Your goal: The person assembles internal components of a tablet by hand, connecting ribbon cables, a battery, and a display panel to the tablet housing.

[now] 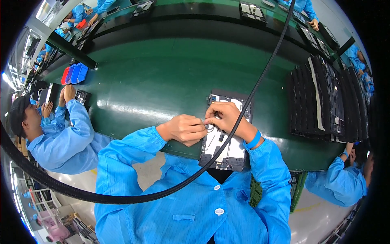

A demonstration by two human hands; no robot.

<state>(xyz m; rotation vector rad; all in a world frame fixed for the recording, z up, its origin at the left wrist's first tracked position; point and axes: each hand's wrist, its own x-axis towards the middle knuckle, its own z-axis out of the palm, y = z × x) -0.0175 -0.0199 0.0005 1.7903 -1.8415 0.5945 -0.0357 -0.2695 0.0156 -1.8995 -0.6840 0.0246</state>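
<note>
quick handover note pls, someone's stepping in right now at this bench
Left hand: closed in a loose fist, fingertips meeting the right hand over the open tablet-like device.
Right hand: pinching something small over the device's middle; what it is cannot be told.
The device lies flat at the near edge of the green table.
A row of similar panels stands to the right.
Done and left: not visible from here.

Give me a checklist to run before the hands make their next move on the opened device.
1. Device lies flat on the green belt: ok.
2. Left hand closed beside the small part: ok.
3. Right hand pinching at the same spot over the device: ok.
4. The small part itself seated: cannot tell, fingers hide it.
5. Black cable clear of the work: not ok, it crosses the device.
6. Stacked panels apart from the hands: ok.
</note>
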